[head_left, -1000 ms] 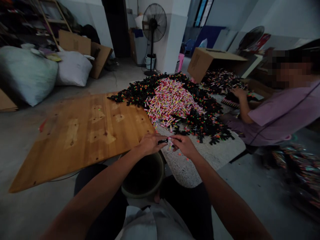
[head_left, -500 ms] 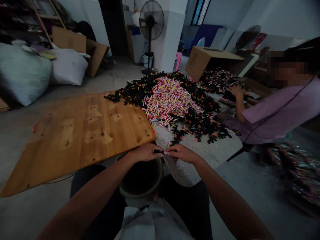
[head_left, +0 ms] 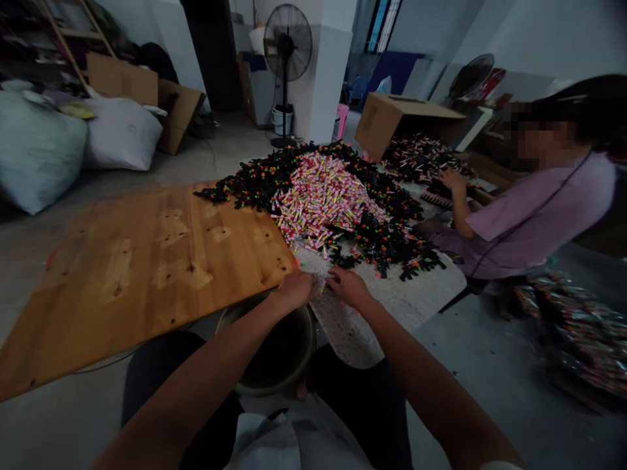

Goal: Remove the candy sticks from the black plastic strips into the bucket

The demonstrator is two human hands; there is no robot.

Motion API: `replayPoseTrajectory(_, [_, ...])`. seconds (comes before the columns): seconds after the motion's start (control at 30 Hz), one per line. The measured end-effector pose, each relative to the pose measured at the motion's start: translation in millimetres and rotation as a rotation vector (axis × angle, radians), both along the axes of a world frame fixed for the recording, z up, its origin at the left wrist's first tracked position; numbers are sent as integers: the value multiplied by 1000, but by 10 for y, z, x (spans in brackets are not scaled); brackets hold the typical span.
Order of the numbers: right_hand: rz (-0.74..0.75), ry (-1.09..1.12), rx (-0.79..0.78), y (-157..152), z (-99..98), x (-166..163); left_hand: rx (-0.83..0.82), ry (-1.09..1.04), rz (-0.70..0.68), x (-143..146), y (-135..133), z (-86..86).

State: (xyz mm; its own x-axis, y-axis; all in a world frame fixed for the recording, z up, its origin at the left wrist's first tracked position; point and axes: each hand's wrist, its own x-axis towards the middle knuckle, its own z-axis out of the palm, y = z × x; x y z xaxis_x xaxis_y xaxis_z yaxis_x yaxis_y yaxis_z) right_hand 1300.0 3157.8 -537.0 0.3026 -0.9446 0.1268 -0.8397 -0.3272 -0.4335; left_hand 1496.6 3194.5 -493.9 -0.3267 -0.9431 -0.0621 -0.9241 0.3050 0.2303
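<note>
Blurred pinkish piece (head_left: 322,284), long axis unclear

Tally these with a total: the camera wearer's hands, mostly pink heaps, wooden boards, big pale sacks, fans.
Wearer's hands: 2
Mostly pink heap: 1
Wooden board: 1
Big pale sacks: 2
Fans: 2
Total: 8

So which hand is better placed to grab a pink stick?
Probably the right hand: it looks closer to the pink sticks, over the grey table. The left hand is by the corner of the wooden board.
</note>
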Motion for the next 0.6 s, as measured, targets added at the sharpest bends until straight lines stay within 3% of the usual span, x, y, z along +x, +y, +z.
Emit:
replayPoseTrajectory(0.13, [-19, 135, -6, 233, -26, 195, -17, 115, 132, -91, -185, -12])
replayPoseTrajectory(0.23, [-29, 137, 16, 341, -40, 257, -11, 129, 122, -164, -286, -13])
replayPoseTrajectory(0.47, [77, -90, 26, 558, -73, 10, 15, 116, 159, -541, -303, -116])
replayPoseTrajectory(0.6, [-82, -331, 79, 540, -144, -275, 78, 150, 192, -638, -281, -194])
